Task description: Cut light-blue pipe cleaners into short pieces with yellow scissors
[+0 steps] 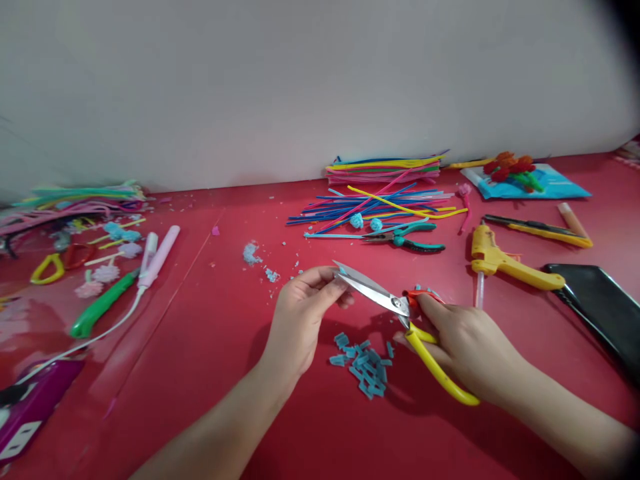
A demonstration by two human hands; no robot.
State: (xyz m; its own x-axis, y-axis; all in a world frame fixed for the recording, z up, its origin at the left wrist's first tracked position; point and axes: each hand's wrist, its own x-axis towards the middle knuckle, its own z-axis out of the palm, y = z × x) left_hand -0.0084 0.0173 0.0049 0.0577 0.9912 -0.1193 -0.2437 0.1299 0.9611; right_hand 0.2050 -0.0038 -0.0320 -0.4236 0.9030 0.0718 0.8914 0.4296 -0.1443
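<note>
My right hand (467, 337) grips a pair of scissors (373, 290) with one yellow and one red-orange handle. Their blades point left, to the fingertips of my left hand (305, 300). Those fingers are closed in a pinch on a small light-blue piece (343, 270), partly hidden by thumb and blade. Below the blades, a loose heap of cut blue pieces (369, 368) lies on the red table (310, 427). Light-blue fluff (251, 253) and crumbs are scattered beyond my left hand.
Behind the hands lie pliers (420, 247), blue pom-poms (357, 221) and pipe cleaners (385, 172). To the right are a yellow glue gun (493, 257), a utility knife (540, 230) and a black phone (595, 300). A corded pink styling iron (163, 257) and green-handled tool (103, 307) lie left.
</note>
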